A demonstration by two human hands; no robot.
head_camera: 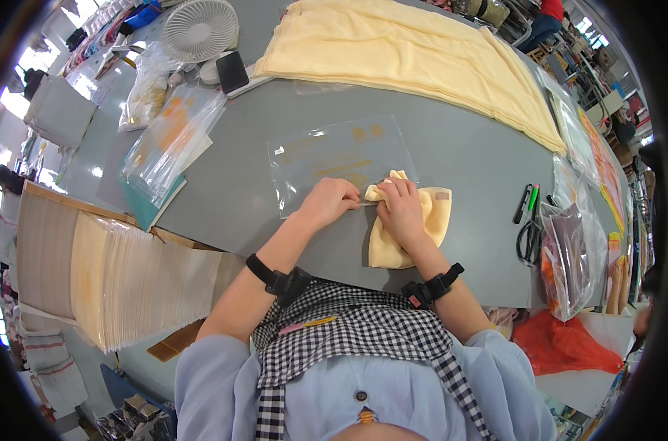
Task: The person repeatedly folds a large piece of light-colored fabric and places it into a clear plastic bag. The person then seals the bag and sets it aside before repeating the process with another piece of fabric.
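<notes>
A clear plastic bag [334, 149] with gold print lies flat on the grey table. My left hand [331, 203] is at the bag's near edge, thumb and fingertips pinched together there. Just to its right, my right hand [403, 212] grips a pale yellow folded cloth [388, 245]. Bunched cloth pokes out past those fingers toward the bag, overlapping its near right corner. The rest of the cloth spreads under my right palm, with a small tag at its upper right corner.
A large stack of pale yellow cloth [389, 47] covers the far side. Printed plastic bags [168, 138], a phone [232, 73] and a white fan [200, 30] are at the left. Black scissors [528, 242], pens [523, 203] and a filled plastic bag [571, 259] lie right.
</notes>
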